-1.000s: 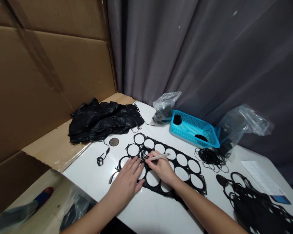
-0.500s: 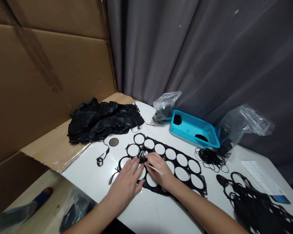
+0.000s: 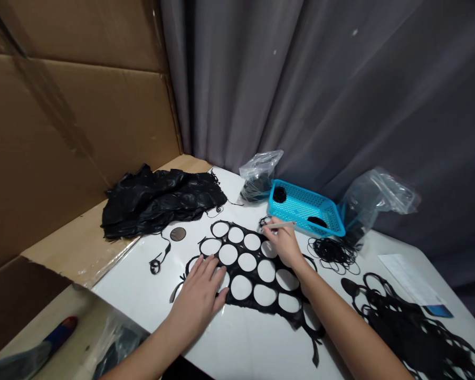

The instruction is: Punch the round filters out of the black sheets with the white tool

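A black sheet with rows of round cut-outs (image 3: 257, 268) lies on the white table. My left hand (image 3: 201, 285) rests flat on its left part, fingers stretched out. Beyond the sheet's far edge, close to the blue basket, my right hand (image 3: 283, 240) is closed around a thin white stick-like tool (image 3: 281, 225). A small bundle of thin black loops (image 3: 264, 221) shows at its fingertips; whether the fingers pinch it I cannot tell.
A blue basket (image 3: 296, 211) holds two black bundles. Clear bags (image 3: 257, 177) stand beside it, with black cords (image 3: 334, 252) in front. Crumpled black material (image 3: 162, 203) lies left, near a dark disc (image 3: 178, 234). More cut black sheeting (image 3: 411, 332) lies right.
My right hand has moved away from my left, up and right toward the basket, with the white tool. The black loops have left the sheet's middle. My left hand stays on the sheet.
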Demonstrator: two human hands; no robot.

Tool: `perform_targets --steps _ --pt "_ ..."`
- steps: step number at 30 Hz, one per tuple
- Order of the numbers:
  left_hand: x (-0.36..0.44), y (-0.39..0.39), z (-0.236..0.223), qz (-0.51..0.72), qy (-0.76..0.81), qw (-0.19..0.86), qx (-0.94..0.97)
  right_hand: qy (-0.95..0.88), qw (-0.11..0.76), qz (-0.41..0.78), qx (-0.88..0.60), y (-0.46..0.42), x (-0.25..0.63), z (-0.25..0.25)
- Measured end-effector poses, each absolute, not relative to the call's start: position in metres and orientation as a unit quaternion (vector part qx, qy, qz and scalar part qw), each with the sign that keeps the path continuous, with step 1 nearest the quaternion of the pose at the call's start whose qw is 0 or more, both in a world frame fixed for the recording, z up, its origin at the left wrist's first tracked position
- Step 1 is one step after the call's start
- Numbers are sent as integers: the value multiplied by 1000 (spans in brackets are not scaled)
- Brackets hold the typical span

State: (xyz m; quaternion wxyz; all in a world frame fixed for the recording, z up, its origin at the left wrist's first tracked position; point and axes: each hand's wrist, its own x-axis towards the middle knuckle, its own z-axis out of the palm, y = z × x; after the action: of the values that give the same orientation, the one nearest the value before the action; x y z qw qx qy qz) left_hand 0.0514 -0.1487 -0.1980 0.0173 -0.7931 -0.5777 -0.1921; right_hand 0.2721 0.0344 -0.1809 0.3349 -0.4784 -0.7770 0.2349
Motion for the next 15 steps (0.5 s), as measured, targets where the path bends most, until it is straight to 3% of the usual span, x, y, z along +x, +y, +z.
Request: perform_targets --steps 6,15 --pt "77 -144 -206 -211 -510 8 -834 -750 252 425 -440 -36 269 -184" --pt "78 -147 -216 -207 -510 -21 -835 -743 282 434 -424 -56 268 -203"
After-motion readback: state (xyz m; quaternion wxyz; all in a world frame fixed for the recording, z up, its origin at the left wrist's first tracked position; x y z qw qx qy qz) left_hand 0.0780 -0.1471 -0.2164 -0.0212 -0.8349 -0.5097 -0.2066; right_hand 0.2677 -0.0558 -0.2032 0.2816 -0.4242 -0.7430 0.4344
